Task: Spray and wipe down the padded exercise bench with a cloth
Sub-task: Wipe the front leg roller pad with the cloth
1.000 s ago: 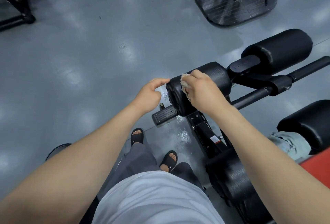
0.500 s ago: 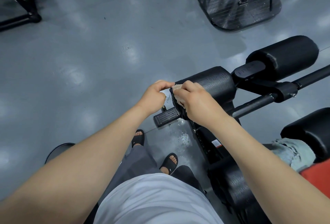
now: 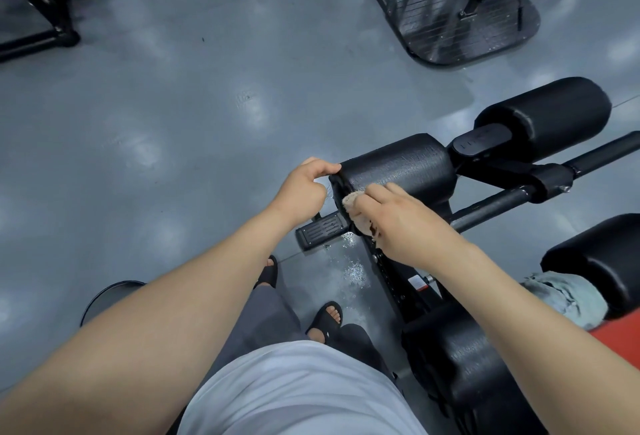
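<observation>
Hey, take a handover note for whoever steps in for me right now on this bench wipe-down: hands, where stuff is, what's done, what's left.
Left hand: pinches the end rim of the near black padded roller, steadying it.
Right hand: holds the crumpled beige cloth against that roller's end face.
Spray bottle: not in view. A wet patch lies below the roller.
Done: the near roller's top looks damp, so probably sprayed.
Left: finish this end; then the far black padded roller and the black pad at the right edge, which I cannot tell were wiped.
</observation>
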Available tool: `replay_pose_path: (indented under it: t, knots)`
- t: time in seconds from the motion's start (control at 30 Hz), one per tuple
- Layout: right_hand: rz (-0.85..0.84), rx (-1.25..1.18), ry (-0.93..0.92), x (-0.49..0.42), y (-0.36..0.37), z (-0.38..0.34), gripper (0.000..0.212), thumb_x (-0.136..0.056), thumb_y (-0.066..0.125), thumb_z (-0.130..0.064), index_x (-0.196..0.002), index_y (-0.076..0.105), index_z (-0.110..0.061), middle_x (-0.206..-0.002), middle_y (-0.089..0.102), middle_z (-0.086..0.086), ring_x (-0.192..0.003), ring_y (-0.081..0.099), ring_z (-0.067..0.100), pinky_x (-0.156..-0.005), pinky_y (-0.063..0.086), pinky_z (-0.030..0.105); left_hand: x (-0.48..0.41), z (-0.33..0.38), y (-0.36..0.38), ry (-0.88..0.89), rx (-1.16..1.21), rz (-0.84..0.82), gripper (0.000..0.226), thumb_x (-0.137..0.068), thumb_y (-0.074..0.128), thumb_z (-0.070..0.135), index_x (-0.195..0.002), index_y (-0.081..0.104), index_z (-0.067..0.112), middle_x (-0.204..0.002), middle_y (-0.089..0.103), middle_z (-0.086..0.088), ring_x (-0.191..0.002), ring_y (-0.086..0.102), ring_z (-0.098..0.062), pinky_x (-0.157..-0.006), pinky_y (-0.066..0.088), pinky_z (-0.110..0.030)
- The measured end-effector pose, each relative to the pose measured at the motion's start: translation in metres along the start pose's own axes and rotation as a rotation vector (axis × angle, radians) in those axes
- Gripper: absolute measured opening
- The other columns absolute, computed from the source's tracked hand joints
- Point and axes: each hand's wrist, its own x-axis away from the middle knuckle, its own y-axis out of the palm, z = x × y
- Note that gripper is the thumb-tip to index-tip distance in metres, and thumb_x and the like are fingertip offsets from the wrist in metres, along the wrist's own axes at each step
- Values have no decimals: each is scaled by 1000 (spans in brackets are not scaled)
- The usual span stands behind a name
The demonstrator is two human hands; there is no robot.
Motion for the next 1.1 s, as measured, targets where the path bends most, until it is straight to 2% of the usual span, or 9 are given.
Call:
replay_pose_path:
  t: [0.1,0.2,0.27,0.5,0.73,0.83,0.9,1.0,1.1]
  knots:
    - [14,-29,25,-9,-2,-2,59,-69,65,5,-125,59,-16,-102,54,1,-88,47,26,-80,49,40,3,0,0,25,-37,-6,62,-80,38,-22,-112,67,23,-118,58,6,-103,56,-13,-90,52,-33]
    - [110,-68,90,-23,-6,0,47,-78,67,-5,-123,62,-19,-100,54,1,-87,48,27,-78,47,40,5,3,1,61,-93,-1,60,-81,42,-22,-119,68,16,-120,58,-2,-104,55,-13,-80,41,-5]
    - [176,-76,145,-31,-7,2,32,-86,65,-12,-117,64,-19,-97,54,2,-85,49,29,-74,47,40,6,4,0,69,-117,1,60,-81,42,-22,-123,68,11,-119,57,-2,-105,54,-12,-77,37,0]
    - [104,-51,201,-13,-2,-10,24,-79,66,-26,-100,58,-19,-88,50,-2,-85,51,28,-70,51,44,8,9,1,49,-119,24,59,-80,36,-20,-115,67,15,-123,56,-2,-97,53,-17,-64,40,-3]
    - [377,24,529,-21,-9,27,22,-82,63,-20,-89,56,0,-102,50,22,-86,52,41,-79,48,47,10,13,-1,55,-117,1,57,-80,34,-18,-104,65,23,-120,57,1,-97,60,-31,-60,47,-28]
    - [372,-7,537,-23,-11,21,22,-88,65,-18,-92,53,0,-99,52,22,-80,54,38,-67,39,38,9,14,-1,46,-123,0,55,-80,34,-18,-104,65,22,-116,56,4,-94,61,-34,-56,45,-25]
    - [366,-36,529,-28,-9,11,25,-94,64,-24,-98,52,-2,-100,52,18,-74,55,37,-62,33,33,7,15,-2,49,-129,8,55,-79,35,-18,-104,66,20,-114,56,4,-95,59,-27,-60,44,-17]
    - [302,-36,403,-32,-1,-5,31,-96,62,-38,-103,52,-9,-94,49,11,-63,52,37,-51,36,34,8,19,-2,46,-135,8,52,-79,37,-18,-106,69,13,-111,56,5,-106,55,-17,-66,41,-5]
    - [251,-8,320,-28,3,-4,31,-96,61,-47,-103,54,-18,-91,44,5,-59,50,34,-47,40,33,6,21,-2,45,-146,5,52,-79,37,-18,-103,67,17,-112,57,3,-112,55,-19,-71,39,-1]
